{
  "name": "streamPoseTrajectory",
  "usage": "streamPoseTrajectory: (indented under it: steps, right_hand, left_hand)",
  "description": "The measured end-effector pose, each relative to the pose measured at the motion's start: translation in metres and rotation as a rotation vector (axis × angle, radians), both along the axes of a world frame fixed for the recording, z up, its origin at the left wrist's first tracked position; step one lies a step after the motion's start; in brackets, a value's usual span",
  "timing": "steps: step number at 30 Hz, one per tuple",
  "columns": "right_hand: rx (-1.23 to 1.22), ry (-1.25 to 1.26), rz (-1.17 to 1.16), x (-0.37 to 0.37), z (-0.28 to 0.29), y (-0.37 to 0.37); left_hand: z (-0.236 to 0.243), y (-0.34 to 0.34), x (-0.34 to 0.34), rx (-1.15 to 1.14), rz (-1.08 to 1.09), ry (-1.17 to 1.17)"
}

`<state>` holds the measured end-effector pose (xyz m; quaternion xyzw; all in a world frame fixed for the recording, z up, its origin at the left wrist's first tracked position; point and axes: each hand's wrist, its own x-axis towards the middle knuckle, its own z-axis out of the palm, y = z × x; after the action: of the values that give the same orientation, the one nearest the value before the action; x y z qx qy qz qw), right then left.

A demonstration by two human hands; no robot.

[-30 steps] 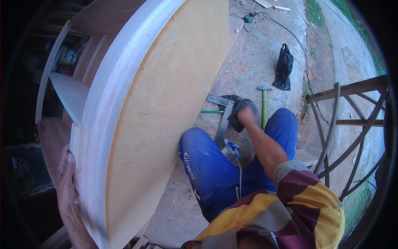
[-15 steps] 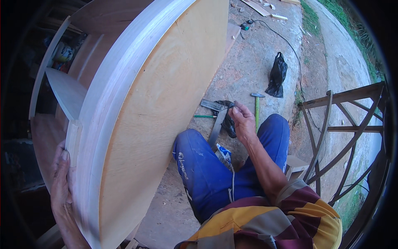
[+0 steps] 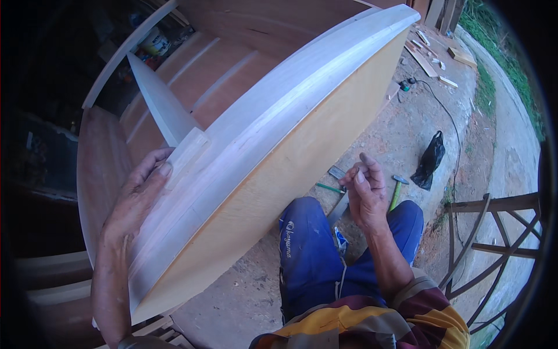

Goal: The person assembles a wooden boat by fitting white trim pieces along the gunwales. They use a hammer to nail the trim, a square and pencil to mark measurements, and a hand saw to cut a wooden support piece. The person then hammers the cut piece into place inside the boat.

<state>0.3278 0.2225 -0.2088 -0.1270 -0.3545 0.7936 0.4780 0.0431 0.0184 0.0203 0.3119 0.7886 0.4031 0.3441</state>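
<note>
A large wooden cabinet lies on its side, its pale plywood panel [image 3: 302, 157] facing me and its thick whitish edge [image 3: 273, 116] running up to the right. My left hand [image 3: 136, 200] rests flat on that edge, thumb against a small wooden block [image 3: 187, 156]. My right hand [image 3: 365, 195] is raised above my blue-trousered knees, fingertips pinched together on something too small to make out. A pale shelf board [image 3: 160, 104] stands inside the cabinet.
On the dirt floor past my right hand lie a green-handled hammer [image 3: 398, 189], a metal tool [image 3: 336, 173] and a black bag [image 3: 429, 163]. A cable [image 3: 450, 110] runs to wood offcuts [image 3: 427, 55]. A curved metal frame [image 3: 494, 244] stands at the right.
My right hand has lifted off the tools on the ground and now pinches its fingers in the air. The view has tilted up, showing the cabinet's inside. My left hand slid up along the edge.
</note>
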Motion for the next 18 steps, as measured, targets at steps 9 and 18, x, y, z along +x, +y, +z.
streamPoseTrajectory:
  steps: [9,18]
  right_hand:
    - [0.837,-0.087,0.227,-0.100,0.189,-0.028]
    - [0.887,-0.228,0.459,-0.180,0.212,-0.038]
  left_hand:
    - [0.001,-0.008,-0.011,-0.065,-0.128,0.122]
    - [-0.009,-0.008,-0.021,-0.030,-0.184,0.217]
